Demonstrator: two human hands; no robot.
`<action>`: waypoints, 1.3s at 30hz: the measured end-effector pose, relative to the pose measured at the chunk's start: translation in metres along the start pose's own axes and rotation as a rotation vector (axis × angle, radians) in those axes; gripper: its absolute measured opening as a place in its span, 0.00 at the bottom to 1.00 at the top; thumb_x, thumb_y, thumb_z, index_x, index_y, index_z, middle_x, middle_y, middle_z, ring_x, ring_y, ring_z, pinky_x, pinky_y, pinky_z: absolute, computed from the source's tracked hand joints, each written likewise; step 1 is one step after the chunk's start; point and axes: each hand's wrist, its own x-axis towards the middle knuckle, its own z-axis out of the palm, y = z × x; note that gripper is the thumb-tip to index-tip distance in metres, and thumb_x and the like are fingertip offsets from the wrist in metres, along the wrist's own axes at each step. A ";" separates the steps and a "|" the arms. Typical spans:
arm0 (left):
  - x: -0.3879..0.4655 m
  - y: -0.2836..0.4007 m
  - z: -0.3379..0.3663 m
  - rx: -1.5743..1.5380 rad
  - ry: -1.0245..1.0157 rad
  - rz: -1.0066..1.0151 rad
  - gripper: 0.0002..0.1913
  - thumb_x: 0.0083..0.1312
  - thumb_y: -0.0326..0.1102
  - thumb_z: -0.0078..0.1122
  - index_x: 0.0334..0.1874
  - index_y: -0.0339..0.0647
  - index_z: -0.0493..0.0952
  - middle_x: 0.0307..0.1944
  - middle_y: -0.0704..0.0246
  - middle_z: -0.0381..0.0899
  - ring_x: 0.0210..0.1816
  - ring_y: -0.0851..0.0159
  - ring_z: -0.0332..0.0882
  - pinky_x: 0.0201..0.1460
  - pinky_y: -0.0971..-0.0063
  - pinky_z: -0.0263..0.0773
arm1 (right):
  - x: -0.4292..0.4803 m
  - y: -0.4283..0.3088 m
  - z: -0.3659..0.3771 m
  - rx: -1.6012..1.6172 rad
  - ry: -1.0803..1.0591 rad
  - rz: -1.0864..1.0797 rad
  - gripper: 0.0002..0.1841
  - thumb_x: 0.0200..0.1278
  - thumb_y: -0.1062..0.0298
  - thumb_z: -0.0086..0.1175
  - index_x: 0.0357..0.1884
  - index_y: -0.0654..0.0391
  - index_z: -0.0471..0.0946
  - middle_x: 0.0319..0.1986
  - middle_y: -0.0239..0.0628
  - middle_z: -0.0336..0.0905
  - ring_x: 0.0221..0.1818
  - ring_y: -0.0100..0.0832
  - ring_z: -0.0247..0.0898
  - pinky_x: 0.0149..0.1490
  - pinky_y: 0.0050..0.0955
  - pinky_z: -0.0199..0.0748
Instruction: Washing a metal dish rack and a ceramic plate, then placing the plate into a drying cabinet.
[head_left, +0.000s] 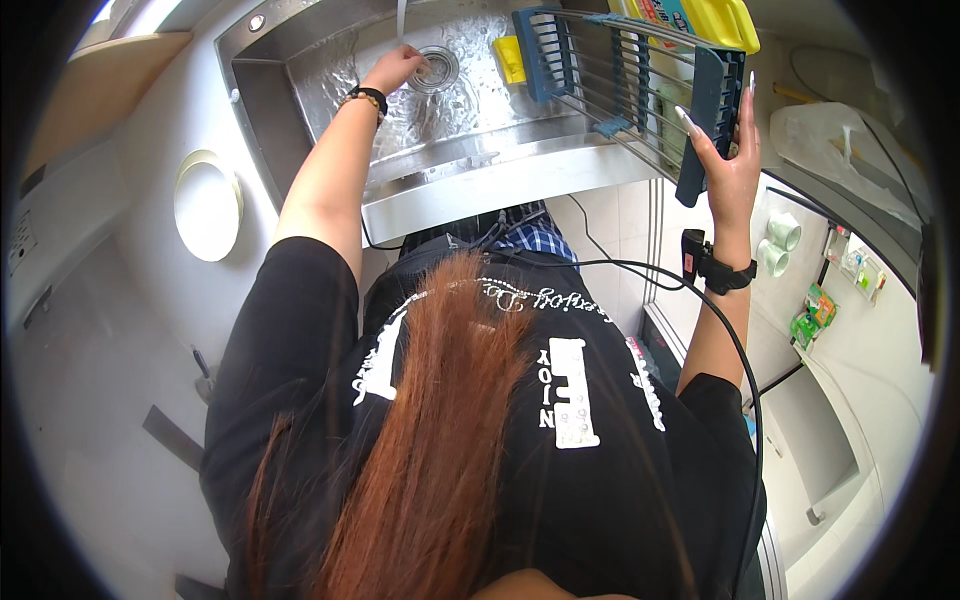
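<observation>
My left hand (397, 69) is over the stainless steel sink (330, 82), its fingers bunched beside the round drain strainer (435, 69). Whether anything is between those fingers I cannot tell. A thin stream of water (401, 21) falls just beyond it, and the basin floor is wet. On the right, my right hand (733, 165) grips the near end panel of a drying rack (701, 120), thumb on one side and fingers on the other. Metal rods join the rack's dark blue-grey plastic ends, and it spans the sink's right side. A yellow cloth or sponge (509, 60) lies by the rack's far end.
A white bowl (208, 211) stands on the counter left of the sink. Behind the rack is a yellow plastic bottle (726, 26) with a label. A clear plastic bag (832, 131) lies at the right. A black cable (739, 352) runs past my right arm.
</observation>
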 end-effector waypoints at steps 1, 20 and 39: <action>-0.001 -0.002 -0.012 -0.052 0.022 -0.021 0.17 0.61 0.40 0.51 0.48 0.40 0.76 0.41 0.67 0.79 0.43 0.69 0.75 0.48 0.74 0.70 | 0.002 -0.003 0.001 0.009 -0.003 -0.013 0.45 0.49 0.55 0.64 0.69 0.56 0.58 0.49 0.47 0.70 0.50 0.42 0.70 0.55 0.32 0.67; 0.010 0.032 0.092 0.148 -0.562 -0.135 0.18 0.63 0.45 0.51 0.51 0.45 0.78 0.52 0.66 0.79 0.52 0.65 0.76 0.52 0.69 0.73 | 0.000 -0.005 0.000 0.041 -0.037 0.008 0.46 0.48 0.56 0.64 0.70 0.54 0.57 0.56 0.48 0.68 0.56 0.43 0.69 0.59 0.34 0.66; 0.016 0.042 0.093 -0.467 -0.411 -0.519 0.16 0.64 0.46 0.53 0.49 0.48 0.75 0.44 0.71 0.77 0.42 0.67 0.75 0.46 0.65 0.73 | 0.007 -0.005 0.006 0.123 -0.096 0.033 0.46 0.46 0.56 0.65 0.70 0.55 0.57 0.53 0.48 0.70 0.54 0.42 0.70 0.58 0.35 0.67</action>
